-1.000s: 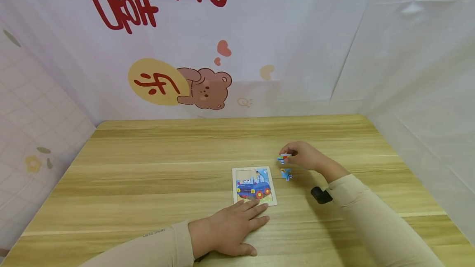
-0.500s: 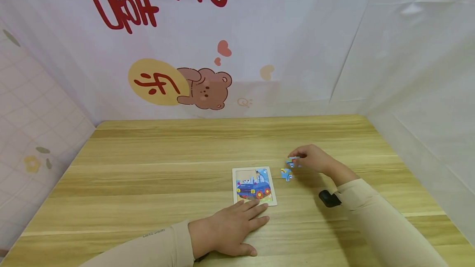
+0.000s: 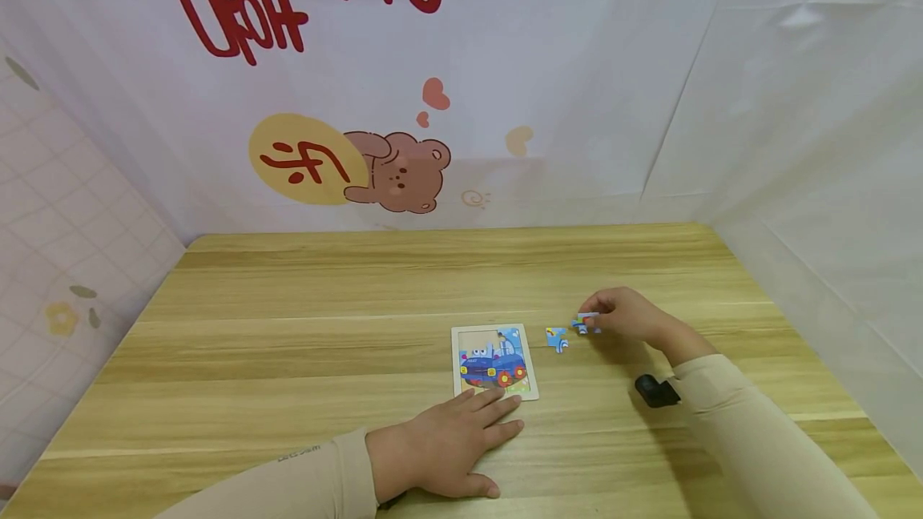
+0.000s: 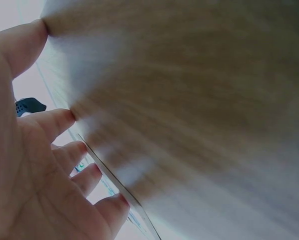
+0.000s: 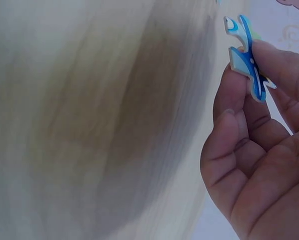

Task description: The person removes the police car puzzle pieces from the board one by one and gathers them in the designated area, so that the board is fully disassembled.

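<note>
My right hand (image 3: 626, 316) pinches a blue jigsaw piece (image 5: 245, 60) between thumb and fingers, over the table to the right of the puzzle. A second jigsaw piece (image 3: 556, 339), blue with a yellow patch, lies flat on the table between that hand and the puzzle frame. The white-edged puzzle frame (image 3: 532, 359) holds a blue cartoon car picture, with a bare beige area at its upper left. My left hand (image 3: 457, 443) lies palm down with fingers spread, its fingertips resting on the frame's near edge.
A wood-grain table (image 3: 288, 359) spreads all around, with white printed cloth (image 3: 577, 62) hanging behind and at the sides. A black wrist-camera mount (image 3: 656, 391) juts out below the right forearm.
My right hand has moved to the right and slightly nearer with the pinched jigsaw piece, away from the one on the table. The left hand and frame have stayed put.
</note>
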A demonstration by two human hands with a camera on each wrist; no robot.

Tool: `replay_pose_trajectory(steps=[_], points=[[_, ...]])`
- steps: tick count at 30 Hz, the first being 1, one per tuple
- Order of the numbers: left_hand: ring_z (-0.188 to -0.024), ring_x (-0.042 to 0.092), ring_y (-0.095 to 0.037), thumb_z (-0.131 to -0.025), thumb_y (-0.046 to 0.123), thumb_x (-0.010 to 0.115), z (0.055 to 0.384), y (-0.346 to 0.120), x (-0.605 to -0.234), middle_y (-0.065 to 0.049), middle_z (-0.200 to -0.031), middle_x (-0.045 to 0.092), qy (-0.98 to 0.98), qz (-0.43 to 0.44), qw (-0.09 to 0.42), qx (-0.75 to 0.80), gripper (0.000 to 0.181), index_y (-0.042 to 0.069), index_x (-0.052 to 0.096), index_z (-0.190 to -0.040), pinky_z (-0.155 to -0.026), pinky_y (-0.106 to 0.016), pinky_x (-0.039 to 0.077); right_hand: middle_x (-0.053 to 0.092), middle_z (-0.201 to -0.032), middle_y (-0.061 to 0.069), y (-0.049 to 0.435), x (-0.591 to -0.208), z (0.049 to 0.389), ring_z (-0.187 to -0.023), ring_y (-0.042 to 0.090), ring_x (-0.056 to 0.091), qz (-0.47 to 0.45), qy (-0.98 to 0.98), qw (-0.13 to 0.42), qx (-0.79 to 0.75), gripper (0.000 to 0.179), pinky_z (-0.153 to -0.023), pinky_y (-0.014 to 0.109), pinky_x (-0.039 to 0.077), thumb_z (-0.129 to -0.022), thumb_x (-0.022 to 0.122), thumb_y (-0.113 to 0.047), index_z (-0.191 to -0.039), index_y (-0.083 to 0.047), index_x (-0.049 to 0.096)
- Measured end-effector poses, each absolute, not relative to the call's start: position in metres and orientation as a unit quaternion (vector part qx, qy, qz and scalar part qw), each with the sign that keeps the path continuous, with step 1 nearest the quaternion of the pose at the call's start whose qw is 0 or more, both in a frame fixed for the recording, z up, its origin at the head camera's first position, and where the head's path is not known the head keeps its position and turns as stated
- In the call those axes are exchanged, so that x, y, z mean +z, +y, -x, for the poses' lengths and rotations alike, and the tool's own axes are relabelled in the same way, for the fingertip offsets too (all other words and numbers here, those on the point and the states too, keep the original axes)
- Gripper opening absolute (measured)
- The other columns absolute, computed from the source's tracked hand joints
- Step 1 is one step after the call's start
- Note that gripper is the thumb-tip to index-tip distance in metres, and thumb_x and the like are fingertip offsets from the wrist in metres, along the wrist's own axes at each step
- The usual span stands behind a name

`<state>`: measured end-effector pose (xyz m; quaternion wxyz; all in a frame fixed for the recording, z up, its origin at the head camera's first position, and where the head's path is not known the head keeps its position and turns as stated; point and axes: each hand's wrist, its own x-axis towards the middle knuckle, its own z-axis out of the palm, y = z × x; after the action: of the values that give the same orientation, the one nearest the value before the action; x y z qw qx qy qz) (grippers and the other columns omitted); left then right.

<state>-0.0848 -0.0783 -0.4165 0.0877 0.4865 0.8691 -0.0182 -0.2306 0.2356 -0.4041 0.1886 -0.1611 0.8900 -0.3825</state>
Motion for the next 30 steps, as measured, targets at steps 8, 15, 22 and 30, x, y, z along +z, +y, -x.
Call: replay_pose_trajectory(steps=[8, 15, 22, 30], points=[[-0.145, 0.023, -0.021, -0.092, 0.063, 0.046, 0.085, -0.078, -0.417, -0.001, -0.158, 0.026, 0.868, -0.487, 0.092, -0.017, 0.072, 0.022, 0.036, -0.150, -0.112, -0.037, 0.031, 0.067, -0.087, 0.001, 0.243, -0.408, 0.229, -0.076, 0.012, 0.055, 0.138, 0.870, 0.231, -0.414, 0.022, -0.066, 0.026, 0.047, -0.090, 0.064, -0.007, -0.107, 0.006, 0.064], [-0.145, 0.022, -0.021, -0.092, 0.063, 0.045, 0.085, -0.079, -0.417, -0.001, -0.158, 0.026, 0.867, -0.489, 0.094, -0.016, 0.072, 0.022, 0.036, -0.151, -0.112, -0.036, 0.031, 0.064, -0.081, -0.001, 0.247, -0.408, 0.226, -0.070, 0.011, 0.052, 0.146, 0.864, 0.247, -0.413, 0.022, -0.061, 0.025, 0.044, -0.090, 0.065, -0.008, -0.105, 0.008, 0.063], [-0.145, 0.023, -0.021, -0.092, 0.063, 0.046, 0.085, -0.078, -0.417, -0.001, -0.158, 0.027, 0.867, -0.489, 0.092, -0.016, 0.072, 0.021, 0.037, -0.150, -0.112, -0.036, 0.031, 0.064, -0.080, -0.002, 0.249, -0.410, 0.226, -0.069, 0.008, 0.053, 0.140, 0.865, 0.253, -0.409, 0.021, -0.060, 0.023, 0.044, -0.091, 0.064, -0.008, -0.105, 0.007, 0.065], [-0.145, 0.023, -0.021, -0.092, 0.063, 0.045, 0.085, -0.079, -0.417, -0.002, -0.158, 0.026, 0.866, -0.491, 0.091, -0.016, 0.072, 0.021, 0.036, -0.150, -0.112, -0.036, 0.031, 0.067, -0.083, 0.001, 0.248, -0.410, 0.223, -0.073, 0.011, 0.056, 0.148, 0.867, 0.251, -0.406, 0.020, -0.063, 0.025, 0.047, -0.089, 0.064, -0.005, -0.104, 0.008, 0.065]])
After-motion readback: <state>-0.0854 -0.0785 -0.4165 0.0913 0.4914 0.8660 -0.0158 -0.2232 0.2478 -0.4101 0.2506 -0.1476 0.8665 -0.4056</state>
